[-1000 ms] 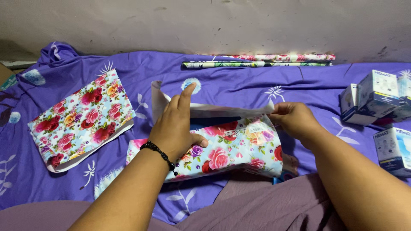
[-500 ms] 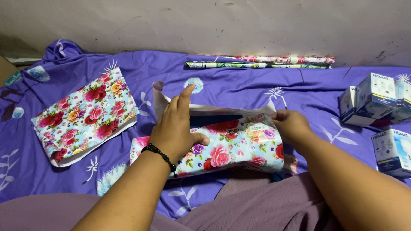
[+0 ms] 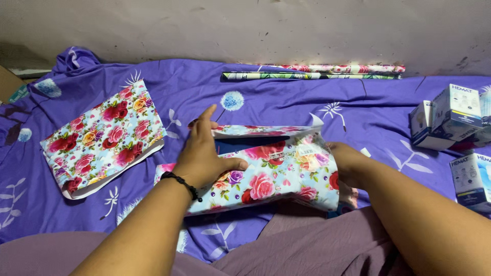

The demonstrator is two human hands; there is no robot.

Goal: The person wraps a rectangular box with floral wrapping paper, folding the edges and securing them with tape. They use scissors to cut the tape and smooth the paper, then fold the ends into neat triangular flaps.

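From the head view, your left hand [image 3: 204, 156] lies flat on the half-wrapped parcel [image 3: 266, 176] in front of you, fingers stretched out and together toward the far flap, thumb spread along the near sheet; it presses down and pinches nothing. Your right hand [image 3: 348, 163] sits at the parcel's right end, and its fingers are tucked behind the floral paper, so you cannot tell whether they are pinching the edge or only pushing against it. What is inside the parcel is mostly hidden; only a dark strip shows between the two flaps. The parcel rests on the purple sheet [image 3: 286, 105], just beyond your lap. A black bracelet [image 3: 180, 183] circles your left wrist. Counting: one finished floral parcel [image 3: 102, 138] lies well apart to the left, two rolls of wrapping paper [image 3: 314, 72] lie side by side against the wall, and at least three small white-and-blue boxes [image 3: 452, 115] stand at the right, the stack cut off by the frame edge so the full number is unclear. A brown corner at the far left is also cut off.
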